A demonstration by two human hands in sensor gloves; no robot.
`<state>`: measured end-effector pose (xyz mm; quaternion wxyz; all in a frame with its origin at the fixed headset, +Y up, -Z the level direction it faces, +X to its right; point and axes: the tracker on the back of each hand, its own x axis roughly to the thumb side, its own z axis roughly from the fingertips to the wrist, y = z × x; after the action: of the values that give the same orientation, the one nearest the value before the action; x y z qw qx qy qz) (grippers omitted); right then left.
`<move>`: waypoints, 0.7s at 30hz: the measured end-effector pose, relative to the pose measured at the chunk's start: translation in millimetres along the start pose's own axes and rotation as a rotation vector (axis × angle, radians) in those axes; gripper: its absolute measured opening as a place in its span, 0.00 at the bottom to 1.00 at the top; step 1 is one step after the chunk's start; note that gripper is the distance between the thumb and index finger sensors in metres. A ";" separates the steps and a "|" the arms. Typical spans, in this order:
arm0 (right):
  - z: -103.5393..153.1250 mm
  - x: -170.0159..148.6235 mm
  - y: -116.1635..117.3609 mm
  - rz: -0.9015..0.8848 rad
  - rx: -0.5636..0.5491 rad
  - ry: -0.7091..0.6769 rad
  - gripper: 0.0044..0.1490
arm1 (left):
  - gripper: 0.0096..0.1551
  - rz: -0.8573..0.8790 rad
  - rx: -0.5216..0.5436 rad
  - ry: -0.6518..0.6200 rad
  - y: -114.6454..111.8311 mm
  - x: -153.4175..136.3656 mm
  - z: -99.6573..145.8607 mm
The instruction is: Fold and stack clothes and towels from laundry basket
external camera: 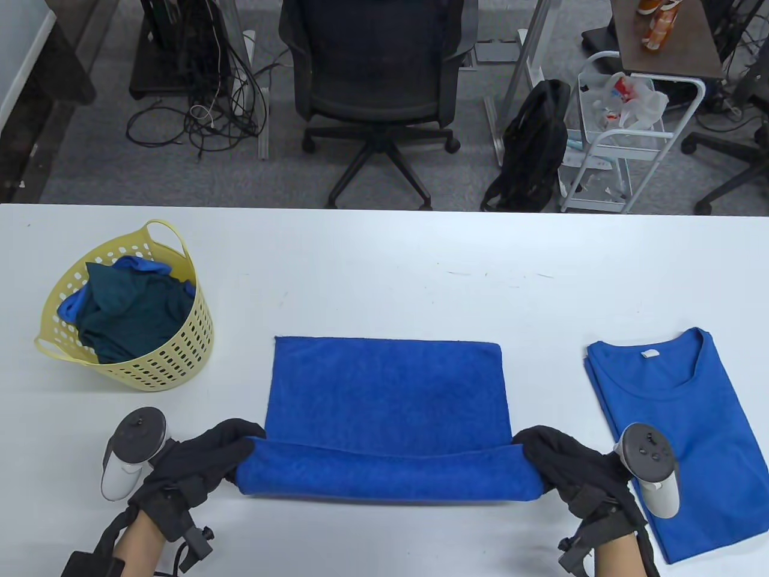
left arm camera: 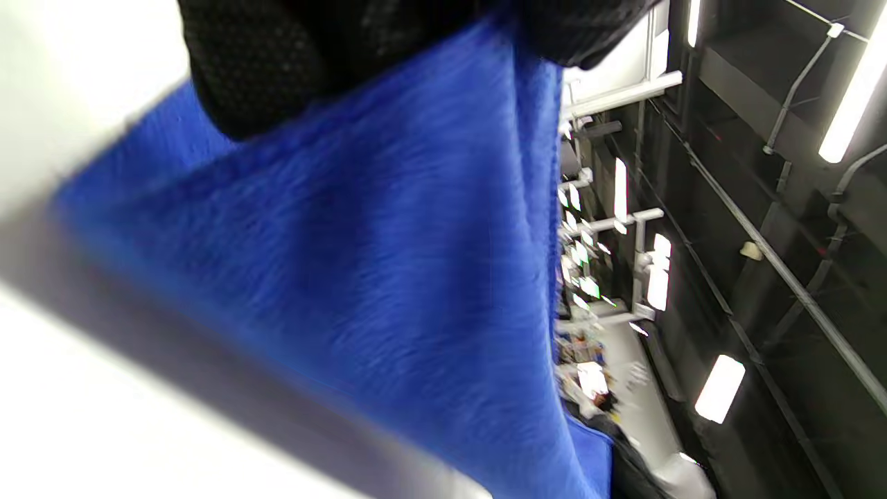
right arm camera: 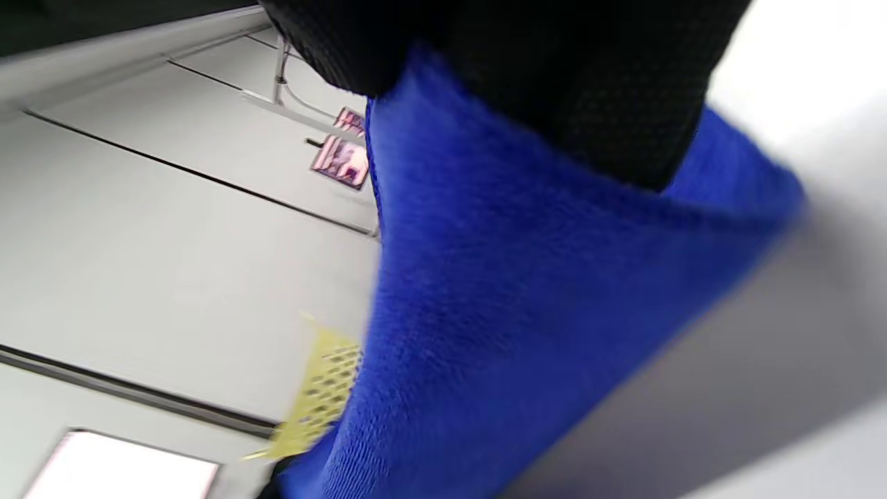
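While the blue towel (external camera: 387,415) lay at the middle of the white tabletop (external camera: 384,270), its near edge was lifted and rolled forward, gripped at the 9 o'clock corner by the left hand (external camera: 198,463) and at the 3 o'clock corner by the right hand (external camera: 571,469). In both wrist views the gloved fingers (left arm camera: 263,76) were seen clenched over the plush cloth, so each hand was judged to be grasping a towel corner. The far half of the towel rested flat toward 12 o'clock. A yellow laundry basket (external camera: 129,309), with dark teal and blue garments in it, stood at 10 o'clock from the towel, well apart from it, and a folded blue T-shirt (external camera: 679,421) lay at 3 o'clock, just beside the right hand. The towel was judged to be soft, limp and light, with a napped surface unlikely to slip from the gloves; being without stiffness, it would sag between the hands unless kept taut. The near corners were therefore judged the best places to hold, so that the near edge could be carried evenly toward the far edge and laid square upon it.
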<state>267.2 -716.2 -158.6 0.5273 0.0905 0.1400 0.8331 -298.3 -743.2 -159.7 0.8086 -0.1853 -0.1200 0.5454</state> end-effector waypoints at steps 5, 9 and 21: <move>-11.9 23.5 2.8 0.440 -0.193 0.132 0.25 | 0.25 -0.436 0.197 0.126 4.6 31.7 -12.2; -30.3 38.4 1.5 0.607 -0.263 0.178 0.25 | 0.25 -0.600 0.217 0.125 4.2 60.8 -36.3; -160.3 34.6 -3.4 0.815 -0.101 0.423 0.25 | 0.25 -0.857 0.196 0.505 20.0 59.2 -138.1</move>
<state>207.4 -705.6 -311.0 0.1201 -0.0597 0.1569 0.9785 -238.1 -705.0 -293.4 0.9772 -0.1686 0.0656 0.1115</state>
